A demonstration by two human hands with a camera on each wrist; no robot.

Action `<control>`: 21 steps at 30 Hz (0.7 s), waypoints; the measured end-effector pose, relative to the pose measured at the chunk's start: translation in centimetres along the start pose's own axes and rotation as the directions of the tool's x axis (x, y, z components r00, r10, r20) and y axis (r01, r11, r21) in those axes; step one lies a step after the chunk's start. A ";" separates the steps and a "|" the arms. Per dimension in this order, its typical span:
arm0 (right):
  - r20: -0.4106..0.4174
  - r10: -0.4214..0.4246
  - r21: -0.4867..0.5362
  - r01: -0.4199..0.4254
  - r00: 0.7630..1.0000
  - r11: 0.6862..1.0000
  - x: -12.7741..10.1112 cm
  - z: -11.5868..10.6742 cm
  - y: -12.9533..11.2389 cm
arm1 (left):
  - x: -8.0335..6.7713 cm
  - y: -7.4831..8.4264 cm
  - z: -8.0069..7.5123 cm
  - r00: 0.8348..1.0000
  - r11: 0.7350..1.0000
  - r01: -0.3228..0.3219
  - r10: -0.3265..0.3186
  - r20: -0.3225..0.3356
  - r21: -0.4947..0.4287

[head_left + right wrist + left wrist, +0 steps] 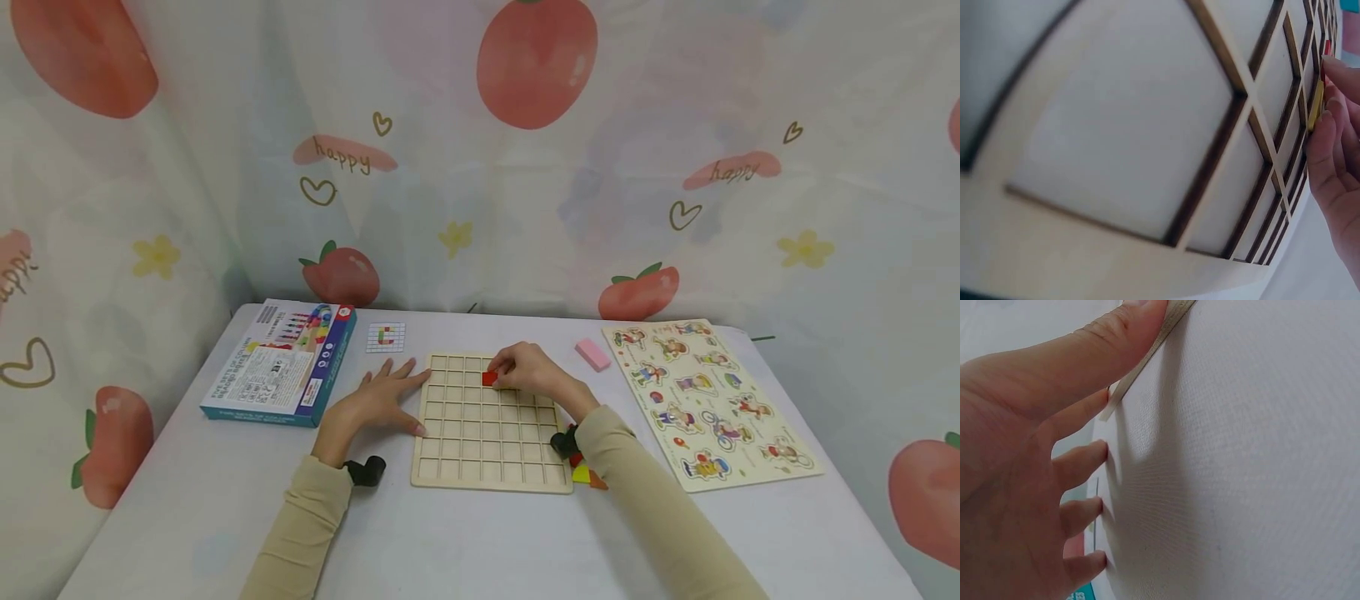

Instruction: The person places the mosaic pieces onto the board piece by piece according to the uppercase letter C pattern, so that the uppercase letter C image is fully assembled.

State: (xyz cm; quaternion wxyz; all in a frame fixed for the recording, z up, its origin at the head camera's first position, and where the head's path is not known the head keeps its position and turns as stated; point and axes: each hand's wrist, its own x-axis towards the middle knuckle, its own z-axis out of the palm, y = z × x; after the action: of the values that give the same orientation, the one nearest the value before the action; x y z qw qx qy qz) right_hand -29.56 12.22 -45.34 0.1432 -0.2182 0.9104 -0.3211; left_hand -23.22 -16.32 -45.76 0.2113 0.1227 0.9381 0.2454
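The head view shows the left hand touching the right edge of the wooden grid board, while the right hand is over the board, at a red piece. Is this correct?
Not quite: the edge is wrong. The head view shows the left hand touching the left edge of the wooden grid board; the right hand is over the board, at a red piece.
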 end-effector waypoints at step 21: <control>-0.066 -0.032 0.010 0.033 0.997 0.999 -4.0 -2.4 1.3 | 0.0 0.0 0.0 1.000 1.000 0.005 -0.005 0.004 0.005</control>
State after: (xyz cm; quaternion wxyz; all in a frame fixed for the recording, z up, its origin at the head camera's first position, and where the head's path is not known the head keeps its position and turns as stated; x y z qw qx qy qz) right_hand -27.52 16.37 -43.89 0.1090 -0.2215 0.9090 -0.3357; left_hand -23.20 -16.34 -45.79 0.2134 0.1211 0.9386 0.2424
